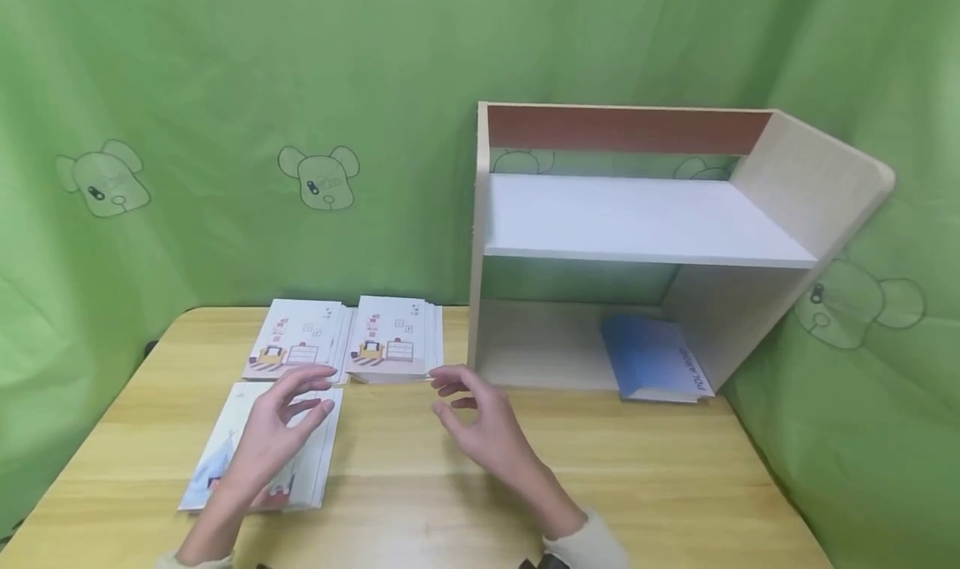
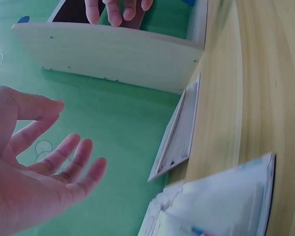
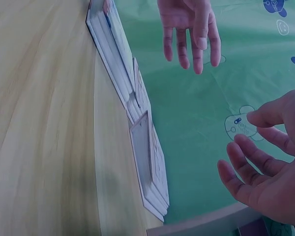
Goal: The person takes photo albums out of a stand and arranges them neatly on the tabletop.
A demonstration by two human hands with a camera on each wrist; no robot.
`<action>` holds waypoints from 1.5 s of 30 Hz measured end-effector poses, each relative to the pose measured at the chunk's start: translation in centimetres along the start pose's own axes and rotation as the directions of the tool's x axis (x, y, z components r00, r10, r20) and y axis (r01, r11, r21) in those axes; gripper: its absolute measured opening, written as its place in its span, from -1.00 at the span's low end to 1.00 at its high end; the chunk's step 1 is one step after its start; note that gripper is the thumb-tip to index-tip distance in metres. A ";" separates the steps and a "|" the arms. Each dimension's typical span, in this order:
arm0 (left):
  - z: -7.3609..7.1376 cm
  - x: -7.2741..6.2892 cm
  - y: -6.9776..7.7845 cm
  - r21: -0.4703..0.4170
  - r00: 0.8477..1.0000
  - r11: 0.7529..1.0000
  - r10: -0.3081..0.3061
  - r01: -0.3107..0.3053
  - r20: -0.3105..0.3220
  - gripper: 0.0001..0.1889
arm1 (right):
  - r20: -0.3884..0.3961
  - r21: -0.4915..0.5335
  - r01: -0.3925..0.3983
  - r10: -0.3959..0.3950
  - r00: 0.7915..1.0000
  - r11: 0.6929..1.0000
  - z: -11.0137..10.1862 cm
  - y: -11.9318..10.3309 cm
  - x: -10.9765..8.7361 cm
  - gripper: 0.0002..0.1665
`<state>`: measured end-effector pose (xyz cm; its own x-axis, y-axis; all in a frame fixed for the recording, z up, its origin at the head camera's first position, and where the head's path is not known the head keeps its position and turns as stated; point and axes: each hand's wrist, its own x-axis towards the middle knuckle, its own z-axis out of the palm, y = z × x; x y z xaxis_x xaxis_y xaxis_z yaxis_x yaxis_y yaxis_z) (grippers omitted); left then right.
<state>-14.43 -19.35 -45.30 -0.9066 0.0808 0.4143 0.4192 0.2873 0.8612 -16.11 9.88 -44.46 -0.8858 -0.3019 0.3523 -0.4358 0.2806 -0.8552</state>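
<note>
Both hands hover above the table with nothing in them, fingers loosely bent. In the head view my left hand (image 1: pixel 273 427) is over a book with a pale blue cover (image 1: pixel 225 419) at the near left. My right hand (image 1: pixel 483 419) hangs over bare wood, just right of the piles. Behind them lie two stacks of thin books with a yellow vehicle on the cover, the left stack (image 1: pixel 296 336) and the right stack (image 1: pixel 390 331), side by side. The left wrist view shows the left hand (image 2: pixel 44 157) apart from the books, and the right wrist view shows the right hand (image 3: pixel 265 167) likewise.
A two-level wooden shelf (image 1: pixel 645 219) with a white middle board stands at the back right. On its bottom board lies a blue book (image 1: pixel 656 356), jutting slightly past the front edge. A green curtain (image 1: pixel 225 94) hangs behind and beside the table (image 1: pixel 420 486).
</note>
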 end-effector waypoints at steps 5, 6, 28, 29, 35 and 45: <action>1.2 0.1 0.1 -0.012 0.999 0.999 -0.036 0.036 0.009 -0.58 | -0.028 -0.016 -0.002 0.002 1.000 1.000 -0.9 0.1 -0.2 -0.52; 1.5 0.1 0.1 -0.015 0.999 0.999 -0.041 0.041 0.009 -0.59 | -0.033 -0.019 -0.004 0.003 0.999 1.000 -1.0 0.2 -0.3 -0.52; 7.0 2.0 0.6 -0.190 0.999 0.982 -0.014 0.024 0.052 -0.62 | -0.146 -0.079 0.031 -0.043 0.988 0.996 -4.7 1.8 -1.9 -0.57; 7.4 2.1 0.7 -0.195 0.998 0.980 -0.013 0.023 0.054 -0.62 | -0.148 -0.085 0.032 -0.044 0.988 0.996 -4.8 1.9 -2.0 -0.56; 9.3 2.4 0.9 -0.230 0.998 0.973 -0.012 0.025 0.060 -0.63 | -0.155 -0.113 0.034 -0.052 0.987 0.993 -5.3 2.5 -2.2 -0.56; 12.0 3.0 1.7 -0.274 0.998 0.960 -0.041 0.053 0.049 -0.64 | -0.186 -0.114 0.018 -0.039 0.982 0.993 -6.9 3.4 -2.9 -0.57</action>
<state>-17.04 -7.15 -46.13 -0.9243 0.1159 0.3637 0.3681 0.0182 0.9296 -16.10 18.01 -45.75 -0.8822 -0.1378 0.4502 -0.4670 0.3775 -0.7996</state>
